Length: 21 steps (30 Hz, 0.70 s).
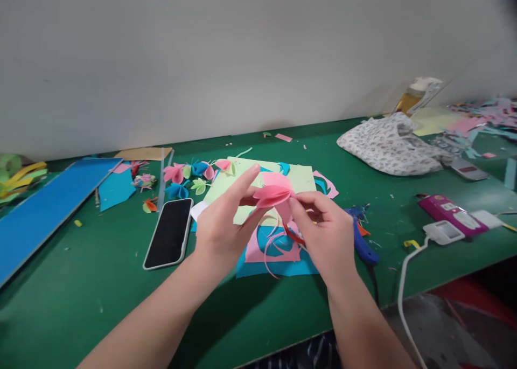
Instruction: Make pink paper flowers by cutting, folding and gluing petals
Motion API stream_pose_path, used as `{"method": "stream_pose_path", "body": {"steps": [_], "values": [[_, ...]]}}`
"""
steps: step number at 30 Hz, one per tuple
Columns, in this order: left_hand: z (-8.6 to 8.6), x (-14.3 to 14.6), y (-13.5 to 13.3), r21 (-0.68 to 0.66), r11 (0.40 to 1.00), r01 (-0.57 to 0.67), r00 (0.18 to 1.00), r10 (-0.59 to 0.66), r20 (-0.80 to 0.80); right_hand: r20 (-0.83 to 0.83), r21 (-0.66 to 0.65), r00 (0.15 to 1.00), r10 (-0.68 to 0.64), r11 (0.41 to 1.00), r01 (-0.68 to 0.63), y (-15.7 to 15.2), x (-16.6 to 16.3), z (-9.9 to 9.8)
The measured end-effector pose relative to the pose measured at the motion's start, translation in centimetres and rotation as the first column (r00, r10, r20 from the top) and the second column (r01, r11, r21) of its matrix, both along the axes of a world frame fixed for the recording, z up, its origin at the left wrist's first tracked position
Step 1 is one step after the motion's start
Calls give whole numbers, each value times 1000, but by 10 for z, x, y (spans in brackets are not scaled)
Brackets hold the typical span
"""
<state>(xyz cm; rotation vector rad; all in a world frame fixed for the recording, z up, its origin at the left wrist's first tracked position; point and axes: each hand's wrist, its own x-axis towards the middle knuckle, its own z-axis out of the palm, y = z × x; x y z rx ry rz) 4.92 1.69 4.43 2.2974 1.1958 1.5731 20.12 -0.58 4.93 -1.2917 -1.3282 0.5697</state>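
A folded pink paper piece (273,190) is held up between both my hands above the green table (81,293). My left hand (226,223) pinches its left side with the fingers stretched along it. From the right, my right hand (323,229) grips it with closed fingers. Under my hands lie a pale green sheet (301,179), pink cut-outs (252,249) and a blue sheet (278,266). Finished paper flowers in pink, blue and green (189,176) lie just behind my left hand.
A black phone (168,232) lies face up left of my hands. A blue board (44,210) lies at far left. A blue glue gun (363,242), a purple device (450,214), a white plug with cord (442,232) and a patterned cloth (391,145) are at right.
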Motion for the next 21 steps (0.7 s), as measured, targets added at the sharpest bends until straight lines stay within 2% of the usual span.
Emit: {"method": "stream_pose_path", "body": {"steps": [4,9,11,14,21], "values": [[-1,-2,1,-4,1000,-21,1000,21,-6,15,12,1000,3,1000,-3,1,3,-1],[0,-4,0,-49,999,24,990,-17,137,-6,39,998,-70,997,70,2,6,-1],[2,-4,-2,-8,1000,-20,990,21,138,-9,44,996,-85,995,85,1,7,-1],[4,-5,-3,97,994,-50,997,44,59,0,53,996,-93,994,93,0,7,0],[6,-10,6,154,971,182,982,-170,-88,-59,69,993,-99,992,103,0,4,-2]]}}
